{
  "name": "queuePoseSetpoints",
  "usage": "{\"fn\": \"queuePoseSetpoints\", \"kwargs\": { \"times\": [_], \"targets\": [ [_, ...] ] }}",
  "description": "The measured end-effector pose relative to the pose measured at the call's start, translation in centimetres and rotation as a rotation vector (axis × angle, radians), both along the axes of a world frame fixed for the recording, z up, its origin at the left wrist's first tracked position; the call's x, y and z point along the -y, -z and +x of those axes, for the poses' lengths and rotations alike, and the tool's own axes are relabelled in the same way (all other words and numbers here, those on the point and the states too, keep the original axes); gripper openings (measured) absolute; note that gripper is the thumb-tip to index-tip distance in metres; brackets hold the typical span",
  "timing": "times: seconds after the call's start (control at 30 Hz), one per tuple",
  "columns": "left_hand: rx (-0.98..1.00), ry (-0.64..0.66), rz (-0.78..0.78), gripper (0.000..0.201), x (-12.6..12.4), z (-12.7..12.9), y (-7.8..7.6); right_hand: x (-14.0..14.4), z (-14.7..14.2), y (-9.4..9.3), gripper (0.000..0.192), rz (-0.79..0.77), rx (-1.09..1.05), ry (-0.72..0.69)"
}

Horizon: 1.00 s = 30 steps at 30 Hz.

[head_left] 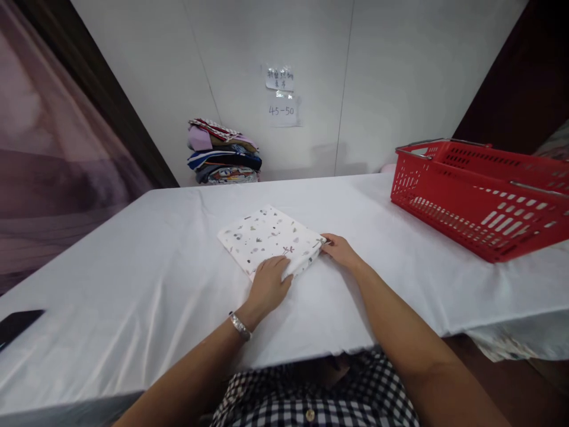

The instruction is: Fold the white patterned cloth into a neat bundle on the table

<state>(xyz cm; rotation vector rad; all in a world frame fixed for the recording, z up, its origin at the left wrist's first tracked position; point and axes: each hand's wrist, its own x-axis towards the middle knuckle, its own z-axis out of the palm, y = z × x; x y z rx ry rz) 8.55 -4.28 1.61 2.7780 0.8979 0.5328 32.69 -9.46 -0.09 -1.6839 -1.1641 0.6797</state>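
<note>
Head view: folded patterned cloth [270, 238] sits mid-table on the white tablecloth [133, 284], roughly square, turned so one corner points at the far wall. White fabric with small scattered prints, dots and little plant shapes. Left hand [268, 284] lies palm down on the cloth's near corner, fingers together and flat, pressing the fabric; silver bracelet [240, 326] on that wrist. Right hand [340, 250] is at the cloth's right corner, fingertips touching the edge; looks like thumb and fingers closed on the corner, but the grip itself is too small to tell for sure. Both forearms bare, coming in from the bottom of frame over a black-and-white checked shirt [311, 391]. Red plastic shopping basket [480, 196] stands on the table's right side, well apart from the cloth, metal handles folded down on its rim; can't see inside from this angle. Stack of folded clothes [224, 153], mixed colours, sits at the far left end of the table against the white wall. Two paper notes [281, 95] taped to the wall above centre, the lower one reads "45-50". Dark phone [18, 325] lies flat at the left edge of the table, well apart from both hands. Purple-brown curtain [48, 154] fills the left side.
</note>
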Motion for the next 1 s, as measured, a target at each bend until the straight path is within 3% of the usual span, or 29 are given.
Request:
{"fn": "queuePoseSetpoints", "kwargs": {
  "times": [0.37, 0.5, 0.67, 0.8, 0.9, 1.0],
  "targets": [
    [-0.007, 0.004, 0.064, 0.036, 0.9, -0.1, 0.6, -1.3, -1.2, 1.0, 0.024, -0.039, 0.297, 0.203],
    [-0.051, -0.004, 0.093, 0.036, 1.3, -0.2, 0.9, -1.6, -1.1, 1.1, 0.024, 0.012, 0.292, 0.275],
    [-0.046, -0.008, 0.108, 0.038, 1.7, -0.4, 1.2, -1.6, -0.3, 1.8, 0.025, 0.032, 0.2, 0.266],
    [-0.051, -0.011, 0.095, 0.042, 2.2, -0.8, 1.3, -1.1, 0.1, 2.0, 0.028, 0.276, 0.319, 0.318],
    [-0.049, -0.009, 0.085, 0.045, 2.6, -1.1, 1.3, -0.4, -0.9, 1.4, 0.032, 0.499, 0.535, 0.245],
    [-0.06, -0.004, 0.085, 0.046, 2.9, -1.5, 1.4, -0.1, -2.5, 0.8, 0.034, 0.462, 0.716, 0.01]
  ]
}}
